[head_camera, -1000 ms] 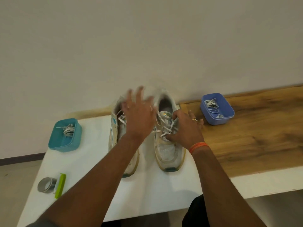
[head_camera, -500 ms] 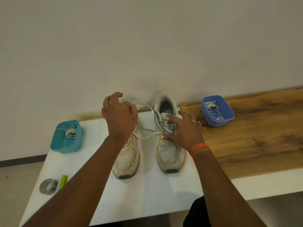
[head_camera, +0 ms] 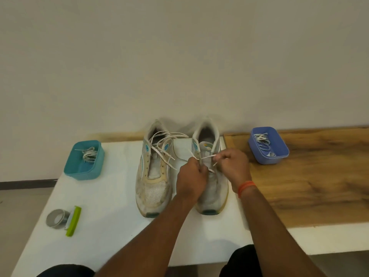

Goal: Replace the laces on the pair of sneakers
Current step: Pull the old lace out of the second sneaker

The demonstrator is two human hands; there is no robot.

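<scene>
Two worn white sneakers stand side by side on the white table (head_camera: 111, 226), toes toward me. A loose white lace (head_camera: 163, 150) is piled over the opening of the left sneaker (head_camera: 152, 176), whose eyelets look bare. Both my hands are over the right sneaker (head_camera: 209, 192). My left hand (head_camera: 191, 178) pinches its lace (head_camera: 206, 156) at the left eyelet row, and my right hand (head_camera: 232, 166) pinches the other end of that lace at the right side.
A teal tub (head_camera: 84, 164) with a bundled lace sits at the left. On the wooden top at the right stands a blue tub (head_camera: 268, 144) with a lace. A grey tape roll (head_camera: 57, 218) and a green tool (head_camera: 72, 220) lie at the front left.
My left hand dropped the lace it had pulled out of the left sneaker and came over to the right sneaker. Both hands now hold the right sneaker's lace.
</scene>
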